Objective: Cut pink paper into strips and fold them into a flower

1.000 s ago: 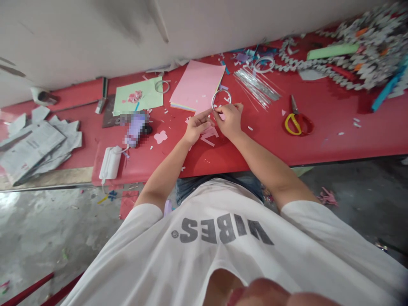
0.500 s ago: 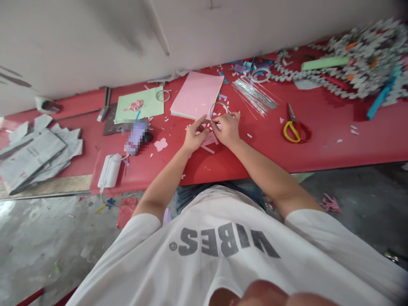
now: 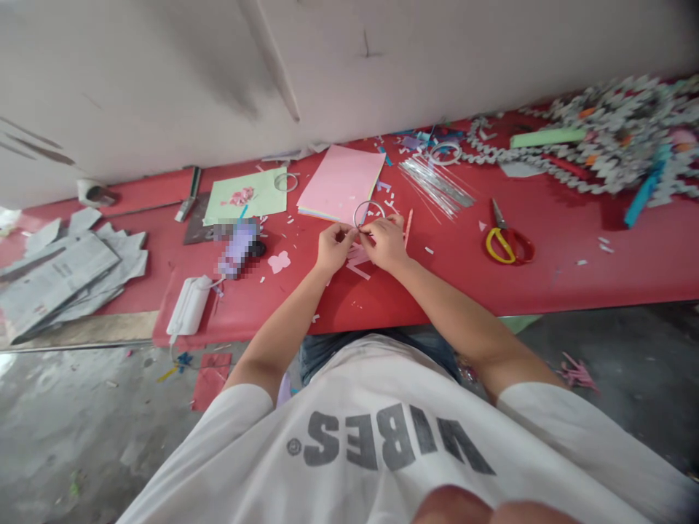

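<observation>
Slender silvery hoop (image 3: 366,202) rises above the red tabletop (image 3: 568,280), its near edge pinched between the nearly closed fingers of the left hand (image 3: 334,246) and right hand (image 3: 385,244) (probably light and springy, best held lightly at the rim).

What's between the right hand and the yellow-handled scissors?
In the head view: a thin pink paper strip just beside the right hand, then a small white paper scrap on the red tabletop, before the yellow-handled scissors.
</observation>
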Action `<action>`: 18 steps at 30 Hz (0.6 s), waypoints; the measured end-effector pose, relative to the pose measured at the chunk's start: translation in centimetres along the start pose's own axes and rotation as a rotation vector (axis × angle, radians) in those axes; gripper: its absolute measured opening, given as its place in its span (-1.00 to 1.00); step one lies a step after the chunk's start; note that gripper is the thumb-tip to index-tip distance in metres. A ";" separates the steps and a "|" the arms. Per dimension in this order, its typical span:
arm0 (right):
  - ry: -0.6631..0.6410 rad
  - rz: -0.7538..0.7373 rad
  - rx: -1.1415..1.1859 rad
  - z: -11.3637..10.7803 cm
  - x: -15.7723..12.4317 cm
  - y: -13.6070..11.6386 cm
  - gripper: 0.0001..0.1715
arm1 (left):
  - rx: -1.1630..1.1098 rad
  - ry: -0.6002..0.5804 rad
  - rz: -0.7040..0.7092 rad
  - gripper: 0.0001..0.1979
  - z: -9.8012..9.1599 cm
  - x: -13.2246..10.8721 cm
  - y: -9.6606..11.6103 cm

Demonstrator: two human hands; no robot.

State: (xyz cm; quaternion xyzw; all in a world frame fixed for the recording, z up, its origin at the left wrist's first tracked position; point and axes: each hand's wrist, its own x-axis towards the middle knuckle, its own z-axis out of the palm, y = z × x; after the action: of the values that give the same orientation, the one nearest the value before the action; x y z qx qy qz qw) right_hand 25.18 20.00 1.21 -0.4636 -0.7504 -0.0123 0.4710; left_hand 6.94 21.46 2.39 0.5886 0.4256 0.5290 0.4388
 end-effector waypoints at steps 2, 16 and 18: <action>0.016 0.025 0.052 0.2 0.0 -0.4 -0.83 | -0.067 -0.028 -0.018 -0.67 0.3 0.0 0.0; -0.241 0.225 -0.146 -2.1 0.5 4.1 -0.81 | -0.378 0.133 -0.072 -0.38 -4.1 3.7 -2.2; -0.279 0.244 -0.158 -2.3 0.5 4.6 -0.83 | -0.324 0.115 -0.067 -0.39 -3.6 3.4 -2.4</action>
State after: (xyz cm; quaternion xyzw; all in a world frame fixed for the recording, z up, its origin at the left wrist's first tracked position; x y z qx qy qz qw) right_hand 29.98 21.96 0.93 -0.5838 -0.7434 0.0503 0.3226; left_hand 3.48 25.60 1.12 0.4646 0.3784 0.6086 0.5203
